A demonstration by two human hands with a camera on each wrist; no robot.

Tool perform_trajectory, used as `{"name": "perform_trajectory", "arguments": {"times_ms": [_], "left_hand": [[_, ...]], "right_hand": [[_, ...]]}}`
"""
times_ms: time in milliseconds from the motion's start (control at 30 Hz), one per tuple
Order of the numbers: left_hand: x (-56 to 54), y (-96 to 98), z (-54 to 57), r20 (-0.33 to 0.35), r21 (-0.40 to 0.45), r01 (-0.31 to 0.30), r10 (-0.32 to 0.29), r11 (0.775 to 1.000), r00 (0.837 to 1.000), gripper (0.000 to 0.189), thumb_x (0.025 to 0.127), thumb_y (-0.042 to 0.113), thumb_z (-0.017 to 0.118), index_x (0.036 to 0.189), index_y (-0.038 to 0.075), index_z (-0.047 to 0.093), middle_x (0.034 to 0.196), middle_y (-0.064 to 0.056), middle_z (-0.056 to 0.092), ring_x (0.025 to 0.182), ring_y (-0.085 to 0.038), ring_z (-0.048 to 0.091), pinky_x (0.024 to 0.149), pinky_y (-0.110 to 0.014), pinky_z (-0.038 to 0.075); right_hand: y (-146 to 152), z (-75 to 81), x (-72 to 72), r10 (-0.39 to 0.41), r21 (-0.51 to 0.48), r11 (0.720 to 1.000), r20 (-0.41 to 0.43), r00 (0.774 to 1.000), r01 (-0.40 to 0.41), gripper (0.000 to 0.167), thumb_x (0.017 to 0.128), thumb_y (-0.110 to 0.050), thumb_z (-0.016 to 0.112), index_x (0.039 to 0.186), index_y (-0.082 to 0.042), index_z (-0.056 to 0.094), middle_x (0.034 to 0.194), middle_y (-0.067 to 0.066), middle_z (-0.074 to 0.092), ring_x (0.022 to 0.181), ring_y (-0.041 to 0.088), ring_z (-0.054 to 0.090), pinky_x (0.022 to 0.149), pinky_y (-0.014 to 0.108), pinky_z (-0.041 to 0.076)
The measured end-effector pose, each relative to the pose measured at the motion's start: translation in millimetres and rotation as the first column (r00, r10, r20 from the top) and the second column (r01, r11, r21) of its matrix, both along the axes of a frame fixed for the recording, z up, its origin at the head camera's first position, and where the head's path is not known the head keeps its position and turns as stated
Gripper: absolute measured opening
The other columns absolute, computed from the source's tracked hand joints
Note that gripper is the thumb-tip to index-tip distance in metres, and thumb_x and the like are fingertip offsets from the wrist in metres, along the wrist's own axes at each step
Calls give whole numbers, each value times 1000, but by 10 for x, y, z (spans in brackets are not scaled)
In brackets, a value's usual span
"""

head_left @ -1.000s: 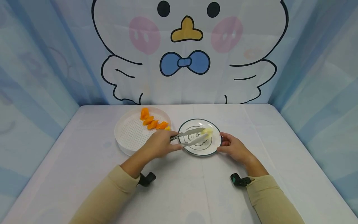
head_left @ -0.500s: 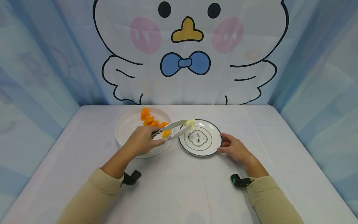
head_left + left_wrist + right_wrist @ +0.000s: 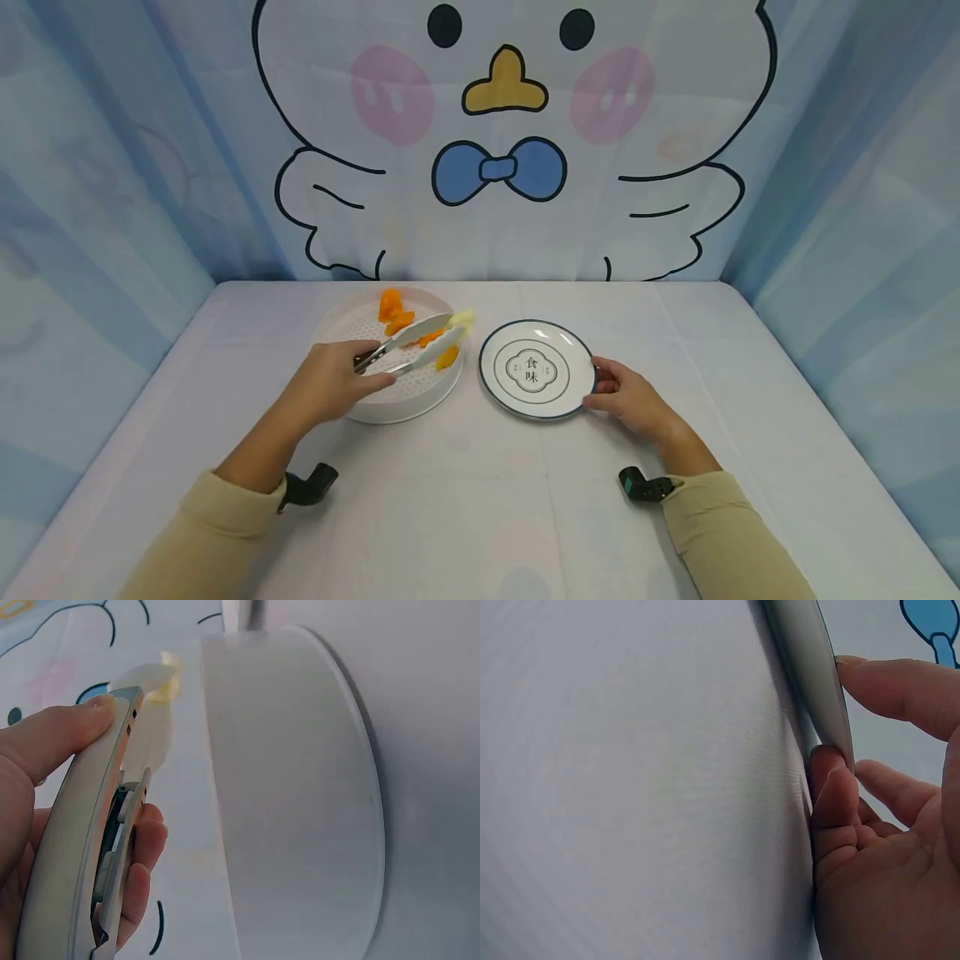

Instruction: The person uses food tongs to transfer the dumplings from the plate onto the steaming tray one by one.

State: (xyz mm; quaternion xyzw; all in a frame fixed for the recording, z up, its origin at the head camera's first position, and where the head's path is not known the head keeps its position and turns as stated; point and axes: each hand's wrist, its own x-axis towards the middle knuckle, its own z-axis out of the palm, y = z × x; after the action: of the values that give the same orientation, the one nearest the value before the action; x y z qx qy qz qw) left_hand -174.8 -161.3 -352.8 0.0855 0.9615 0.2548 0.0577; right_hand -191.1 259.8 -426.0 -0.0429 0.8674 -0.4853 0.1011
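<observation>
My left hand [image 3: 327, 383] grips a pair of tongs [image 3: 422, 329] over the right part of a white round tray [image 3: 405, 410] with a perforated bottom. At the tongs' tips is a small pale yellow piece [image 3: 462, 319], blurred, above the tray's right rim. Several orange chunks [image 3: 390, 305] lie in the tray, partly hidden behind the tongs. In the left wrist view the thumb [image 3: 82, 724] lies along one tong arm, fingers round the other. My right hand [image 3: 630, 398] holds the right rim of a white plate [image 3: 558, 387], some fingertips [image 3: 836, 796] tucked under its edge.
Both stand on a white-covered table [image 3: 480, 508], the plate just right of the tray. A cartoon-printed curtain [image 3: 495, 233] rises behind the table's back edge, and blue curtains [image 3: 862, 292] flank its sides.
My left hand has moved left with the tongs and the pale yellow piece, from above the plate to above the tray. My right hand and the plate have stayed in place.
</observation>
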Motion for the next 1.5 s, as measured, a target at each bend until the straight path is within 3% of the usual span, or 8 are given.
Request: {"name": "perform_trajectory", "arguments": {"times_ms": [133,433,1100,1500], "left_hand": [[36,-120,26,1,-18,-21,21,1000,1000,68,91,40,73,142,-1,54,133,-21,60,98,-30,53,77,-41,48],[113,-304,-57,15,-35,-47,48,998,999,70,91,42,73,141,-3,53,131,-24,60,94,-30,53,71,-38,45],[188,-405,-117,54,-66,-36,39,997,998,70,90,41,74,139,-6,54,134,-28,57,98,-32,55,80,-45,49],[199,-432,-139,66,-55,-13,17,998,998,70,88,41,75,137,-6,56,124,-24,63,86,-27,55,60,-32,44]], "right_hand": [[2,5,-4,-8,9,1000,6,1000,7,80,86,-10,74,151,9,32,128,23,52,105,26,51,79,21,43],[18,-12,-24,-17,7,1000,13,1000,17,79,86,-10,74,151,8,32,127,23,52,105,27,51,80,22,44],[31,-44,-23,-25,-5,1000,15,1000,25,79,86,-9,74,151,7,33,128,22,51,106,27,50,79,22,44],[15,-29,-19,-22,3,1000,16,1000,22,79,86,-10,74,151,7,32,128,22,51,107,28,49,80,23,44]]}}
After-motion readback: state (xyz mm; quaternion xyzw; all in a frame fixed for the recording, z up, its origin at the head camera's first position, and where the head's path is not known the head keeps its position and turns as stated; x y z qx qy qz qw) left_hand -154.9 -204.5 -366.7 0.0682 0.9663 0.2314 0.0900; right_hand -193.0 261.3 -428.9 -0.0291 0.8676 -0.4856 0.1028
